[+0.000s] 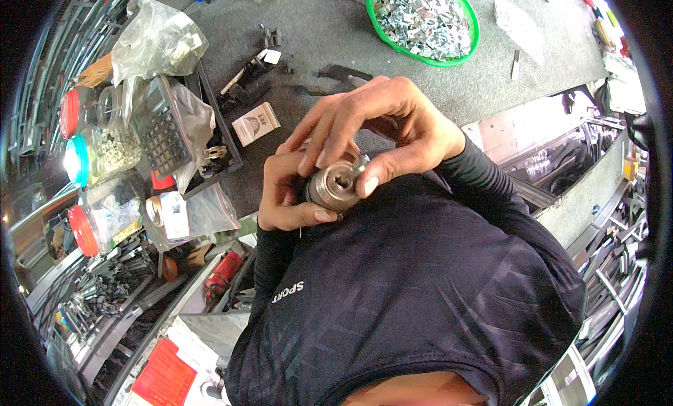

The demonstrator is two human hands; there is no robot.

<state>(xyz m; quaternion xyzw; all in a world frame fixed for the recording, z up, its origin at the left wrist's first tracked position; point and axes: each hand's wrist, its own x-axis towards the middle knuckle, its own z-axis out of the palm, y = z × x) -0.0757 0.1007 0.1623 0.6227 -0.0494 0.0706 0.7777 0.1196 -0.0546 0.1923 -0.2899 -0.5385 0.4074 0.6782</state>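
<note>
In front of my chest I hold a round, silvery metal part [334, 186] with a dark hole in the middle of its face. My left hand [282, 190] is closed round its side, the thumb along the lower rim. From above, my right hand [403, 122] bends over it, with the thumb at the part's right edge and the fingers reaching to its top. A small shiny piece [362, 162] shows by the right thumb; I cannot tell whether it belongs to the part. The fingers hide much of the part's body.
Beyond my hands, a green basket [474, 38] of small metal pieces stands on the grey table [315, 13]. A small printed box [256, 123] lies left of my hands. Further left are a calculator [163, 136], plastic bags and lidded jars [116, 146]. Metal profiles [620, 266] crowd the right.
</note>
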